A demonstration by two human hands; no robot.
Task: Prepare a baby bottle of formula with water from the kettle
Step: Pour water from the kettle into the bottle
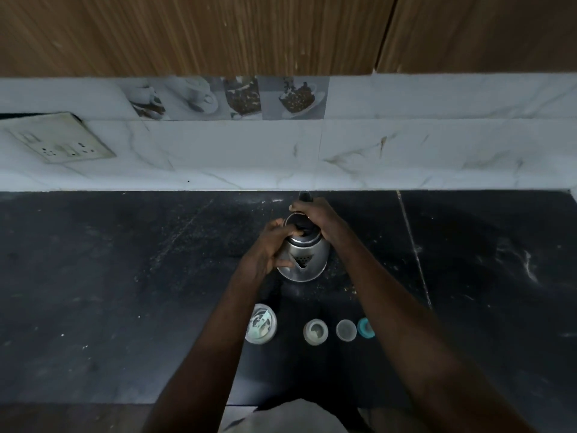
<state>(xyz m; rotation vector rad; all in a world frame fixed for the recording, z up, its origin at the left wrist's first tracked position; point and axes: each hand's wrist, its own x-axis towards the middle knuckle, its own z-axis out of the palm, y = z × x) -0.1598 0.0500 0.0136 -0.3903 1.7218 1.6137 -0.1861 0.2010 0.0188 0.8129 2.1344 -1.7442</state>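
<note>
Both hands' fingers (282,234) wrap the steel kettle (304,260).

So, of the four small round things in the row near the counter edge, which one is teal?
The rightmost one, beside the right forearm. The other three look whitish or grey.

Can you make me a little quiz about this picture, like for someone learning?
1. True or false: both hands touch the kettle.
2. Which hand is at the kettle's handle: A left, B right?
3. How many small round things sit in the row on the counter nearest the person?

Key: 1 true. 2 B; the left hand is at the lid. 3 four: tub, bottle, cap, teal ring.
</note>
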